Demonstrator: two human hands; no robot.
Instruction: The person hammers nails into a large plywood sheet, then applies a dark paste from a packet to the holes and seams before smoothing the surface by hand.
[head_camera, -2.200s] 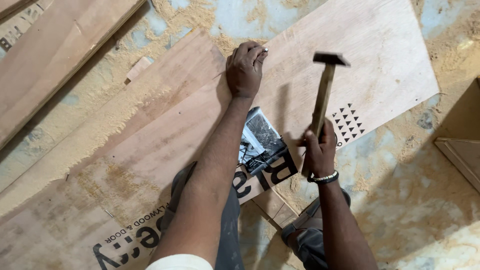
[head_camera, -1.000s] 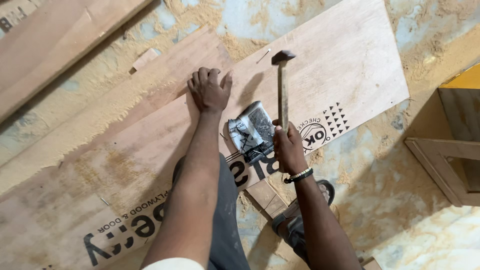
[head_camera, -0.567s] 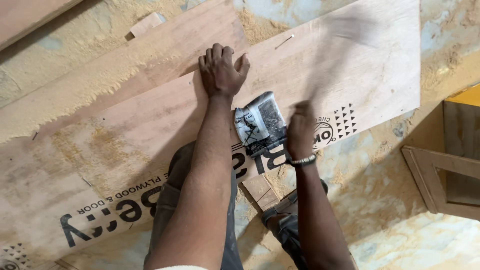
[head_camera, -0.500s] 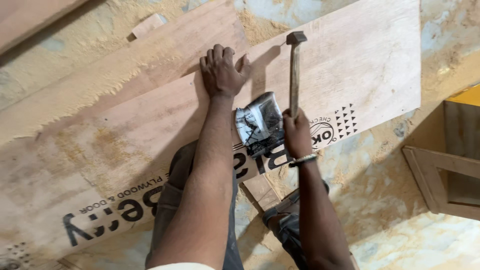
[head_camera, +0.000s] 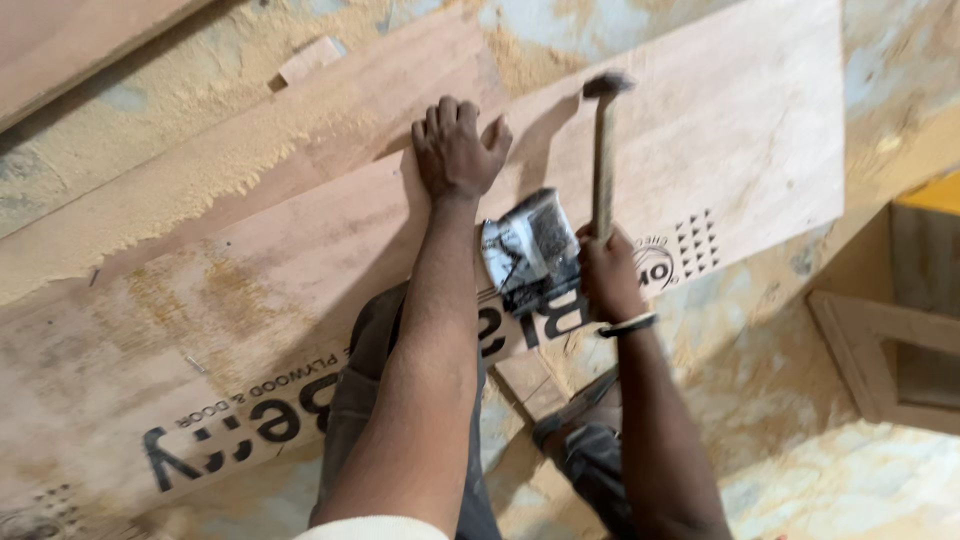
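My left hand (head_camera: 455, 150) presses flat on the upper edge of a long plywood sheet (head_camera: 760, 130) with dark printing, fingers spread. My right hand (head_camera: 607, 272) grips the wooden handle of a hammer (head_camera: 604, 150). The hammer's metal head hangs just above the sheet near its far edge, slightly blurred. A crumpled black-and-white paper packet (head_camera: 530, 250) lies on the sheet between my two hands. I cannot make out a nail under the hammer.
A second plywood strip (head_camera: 300, 140) lies beyond the sheet, with sawdust along it and a small wood offcut (head_camera: 310, 58). A plank (head_camera: 80, 45) runs across the top left. A wooden frame (head_camera: 890, 350) sits at right. My knees and a wood block (head_camera: 535, 385) are below the sheet.
The hammer has swung up and down over the sheet's far edge while my left hand stayed pressed on the sheet. The view has shifted slightly.
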